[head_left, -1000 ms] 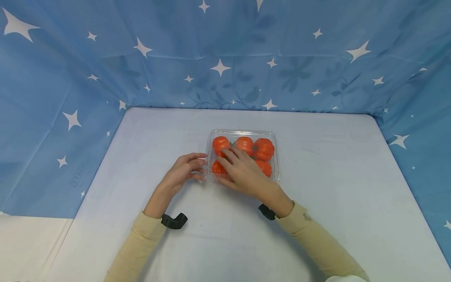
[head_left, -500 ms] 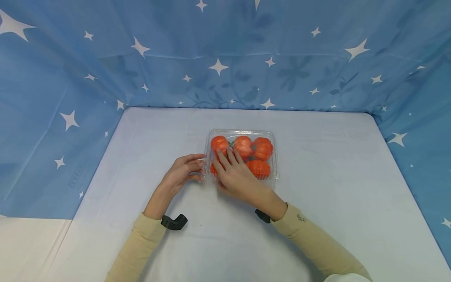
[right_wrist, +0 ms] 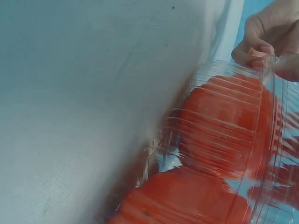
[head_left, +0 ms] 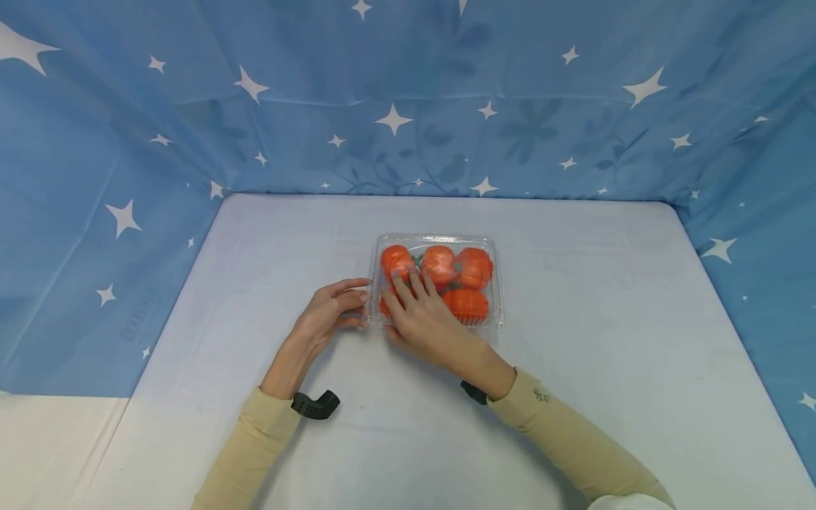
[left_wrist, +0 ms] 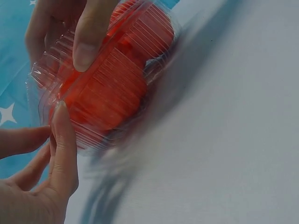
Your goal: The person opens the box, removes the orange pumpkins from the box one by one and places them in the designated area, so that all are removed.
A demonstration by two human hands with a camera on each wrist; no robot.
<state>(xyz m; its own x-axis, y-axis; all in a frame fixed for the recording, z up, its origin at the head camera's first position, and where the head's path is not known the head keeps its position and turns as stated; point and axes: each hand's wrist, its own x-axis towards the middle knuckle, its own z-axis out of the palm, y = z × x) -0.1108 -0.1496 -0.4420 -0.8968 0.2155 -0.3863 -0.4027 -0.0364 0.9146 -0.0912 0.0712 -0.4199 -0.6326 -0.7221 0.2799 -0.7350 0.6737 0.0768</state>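
Observation:
A clear plastic clamshell box (head_left: 496, 283) with several red-orange tomato-like fruits (head_left: 474, 268) in it sits at the middle of the table. At its left side my left hand (head_left: 328, 308) pinches the rim between thumb (left_wrist: 64, 154) and fingers, plainest in the left wrist view. My right hand (head_left: 430, 319) lies over the front left part of the lid, fingers spread across the top. In the left wrist view the right thumb (left_wrist: 86, 53) presses at the front rim. Behind the box's ribbed front wall (right_wrist: 219, 119), fruits show in the right wrist view.
A white cloth covers the table (head_left: 599, 297). Blue curtains (head_left: 535, 92) with white stars hang along the back and sides. Black wrist straps (head_left: 315, 404) sit below both hands, at the cuffs of beige sleeves (head_left: 567, 432).
My right hand has shifted slightly left and settled over the lid's front left part, uncovering the front right fruit. My left hand has closed in on the box's left rim.

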